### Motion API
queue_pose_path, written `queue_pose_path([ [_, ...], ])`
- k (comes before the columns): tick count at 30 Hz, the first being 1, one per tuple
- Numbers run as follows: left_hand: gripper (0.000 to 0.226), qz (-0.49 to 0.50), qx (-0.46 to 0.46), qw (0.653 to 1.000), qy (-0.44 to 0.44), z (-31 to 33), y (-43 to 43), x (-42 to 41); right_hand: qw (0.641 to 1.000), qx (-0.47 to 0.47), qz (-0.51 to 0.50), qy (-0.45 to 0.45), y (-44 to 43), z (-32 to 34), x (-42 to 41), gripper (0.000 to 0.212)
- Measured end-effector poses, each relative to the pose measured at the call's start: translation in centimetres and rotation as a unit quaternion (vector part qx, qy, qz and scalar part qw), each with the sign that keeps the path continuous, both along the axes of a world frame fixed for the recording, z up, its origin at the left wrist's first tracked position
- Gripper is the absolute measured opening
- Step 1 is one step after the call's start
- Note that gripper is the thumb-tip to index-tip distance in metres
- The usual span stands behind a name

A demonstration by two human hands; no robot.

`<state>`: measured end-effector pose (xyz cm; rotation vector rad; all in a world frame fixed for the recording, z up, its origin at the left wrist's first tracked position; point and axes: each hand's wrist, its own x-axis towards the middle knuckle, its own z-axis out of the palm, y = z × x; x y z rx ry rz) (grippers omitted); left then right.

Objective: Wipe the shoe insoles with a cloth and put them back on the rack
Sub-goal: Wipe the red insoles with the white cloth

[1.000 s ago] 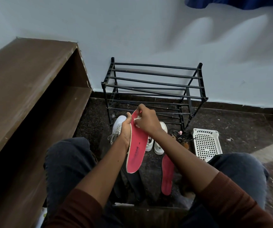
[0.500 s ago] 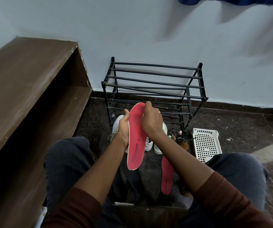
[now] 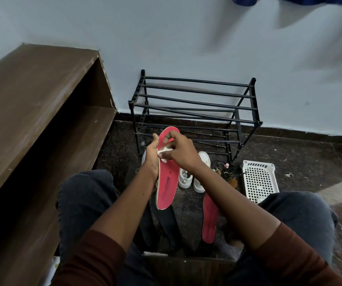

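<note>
I hold a red insole (image 3: 167, 182) upright between my knees. My left hand (image 3: 152, 156) grips its left edge. My right hand (image 3: 179, 150) presses a small white cloth (image 3: 164, 152) against the insole's upper middle. A second red insole (image 3: 209, 218) lies on the dark floor to the right. Two black insoles (image 3: 167, 223) lie below the held one. The black metal rack (image 3: 195, 104) stands against the wall beyond my hands, its upper shelves bare.
White sneakers (image 3: 197, 174) sit on the floor in front of the rack. A white perforated basket (image 3: 260, 179) lies to the right, with small dark items (image 3: 227, 172) beside it. A brown wooden shelf unit (image 3: 32, 112) fills the left side.
My right hand has slid down the insole from its tip to its upper middle, and the white cloth now shows under the fingers. The left hand kept its hold.
</note>
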<state>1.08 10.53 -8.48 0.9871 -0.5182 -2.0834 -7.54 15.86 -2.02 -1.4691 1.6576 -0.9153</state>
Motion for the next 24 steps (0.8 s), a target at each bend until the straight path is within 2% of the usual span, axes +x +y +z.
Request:
queue_pose_path([
  [2, 0.081, 0.005, -0.003, 1.0, -0.007, -0.5, -0.2, -0.1, 0.999, 0.008, 0.002, 0.038, 0.1, -0.1, -0.1, 0.029],
  [6, 0.069, -0.014, -0.009, 0.999, -0.038, -1.4, -0.3, 0.0, 0.984, -0.009, -0.061, 0.166, 0.1, -0.9, -1.0, 0.023],
  [10, 0.066, -0.006, -0.003, 0.998, -0.07, -1.5, -0.6, 0.2, 0.978, -0.02, -0.097, 0.186, 0.6, -1.2, -0.7, 0.019],
  [14, 0.07, 0.014, -0.008, 0.995, -0.095, -2.1, -1.2, 0.2, 0.991, -0.029, -0.051, 0.119, 1.0, -0.8, 0.8, 0.018],
  [16, 0.074, 0.014, -0.005, 0.997, -0.079, -1.8, -1.2, 0.2, 0.998, 0.002, -0.022, 0.054, 1.1, -0.3, 1.0, 0.022],
  [18, 0.066, 0.026, -0.005, 0.997, -0.075, -1.8, -1.5, 0.2, 0.999, 0.034, -0.01, -0.004, 1.1, -0.1, 0.7, 0.027],
  [21, 0.066, 0.056, 0.007, 0.995, -0.079, -1.2, -1.7, 0.8, 0.997, 0.055, -0.062, -0.005, 1.2, -0.2, 0.1, 0.031],
  [24, 0.084, 0.059, 0.0, 0.997, -0.058, -1.3, -2.1, 1.0, 0.987, 0.103, -0.124, -0.012, 1.1, -0.7, -0.4, 0.041],
])
